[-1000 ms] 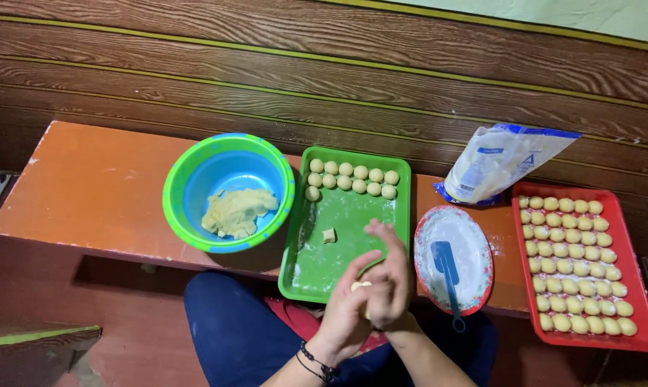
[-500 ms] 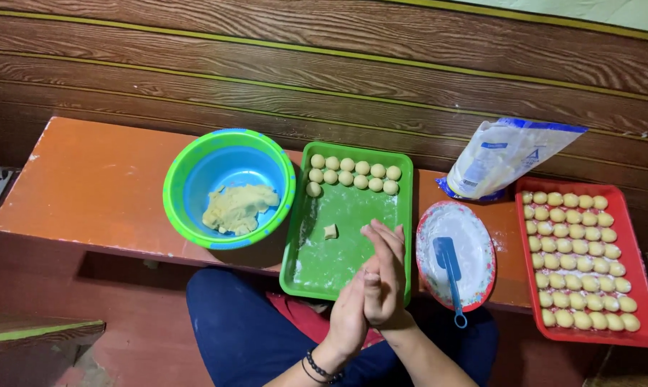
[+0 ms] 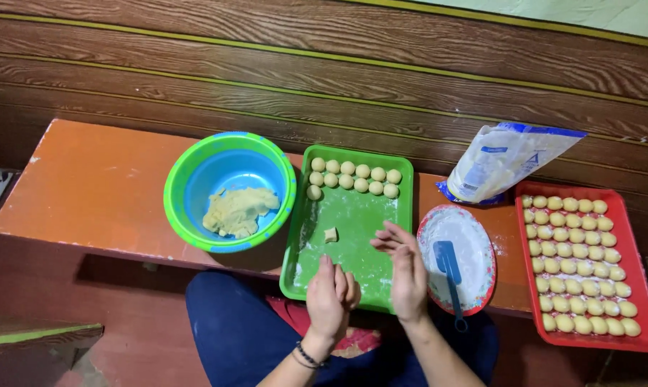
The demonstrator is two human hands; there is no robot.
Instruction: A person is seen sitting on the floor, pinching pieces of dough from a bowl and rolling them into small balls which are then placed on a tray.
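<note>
My left hand (image 3: pixel 331 294) and my right hand (image 3: pixel 404 269) hover a little apart over the near edge of a green tray (image 3: pixel 352 276). The left hand shows its back, fingers together, and its palm is hidden. The right hand's fingers are stretched out and apart. The floured tray holds several small dough balls (image 3: pixel 354 177) in rows along its far edge. One small dough piece (image 3: pixel 330 234) lies alone near the middle. A blue bowl with a green rim (image 3: pixel 177 183) to the left holds a lump of yellow dough (image 3: pixel 238 211).
A floured plate (image 3: pixel 474 247) with a blue scraper (image 3: pixel 449 269) sits right of the green tray. A red tray (image 3: pixel 643 287) full of dough balls stands at the far right, a flour bag (image 3: pixel 507 161) behind them. All rest on an orange bench (image 3: pixel 87 186) against a wooden wall.
My palms were pressed together and rubbing over the tray's near edge. Now they have parted, the left hand lower and the right hand's fingers spread.
</note>
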